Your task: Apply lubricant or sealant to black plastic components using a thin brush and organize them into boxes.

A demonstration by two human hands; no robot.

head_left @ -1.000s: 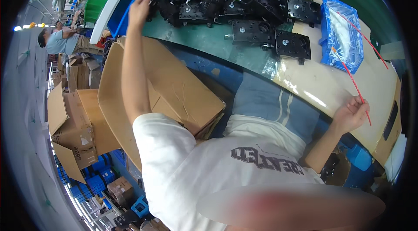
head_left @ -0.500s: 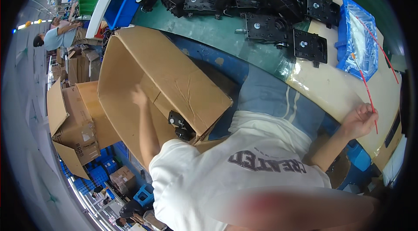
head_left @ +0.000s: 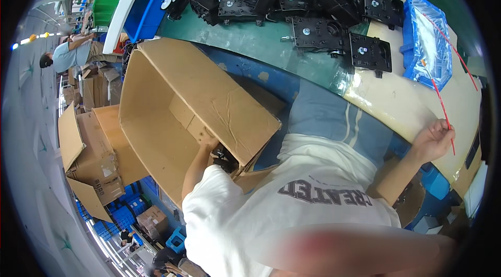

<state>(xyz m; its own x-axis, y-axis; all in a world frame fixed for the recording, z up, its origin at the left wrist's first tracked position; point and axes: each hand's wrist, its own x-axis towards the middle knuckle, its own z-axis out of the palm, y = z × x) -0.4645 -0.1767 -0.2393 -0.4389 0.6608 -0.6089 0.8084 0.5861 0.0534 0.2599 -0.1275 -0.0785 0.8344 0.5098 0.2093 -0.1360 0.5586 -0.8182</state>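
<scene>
Since half a second ago, the left hand [head_left: 208, 139] has shifted rightward inside the large brown cardboard box [head_left: 224, 97], to just beside a black part [head_left: 226, 159], centre-left; I cannot tell whether its fingers grip it. At right, the right hand [head_left: 434, 140] pinches a thin red-handled brush [head_left: 442, 103]. Across the top, a green tabletop [head_left: 245, 50] shows a strip between black plastic assemblies [head_left: 318, 34] and its front edge. Box interior opens leftward; cartons [head_left: 94, 141] stand at far left.
</scene>
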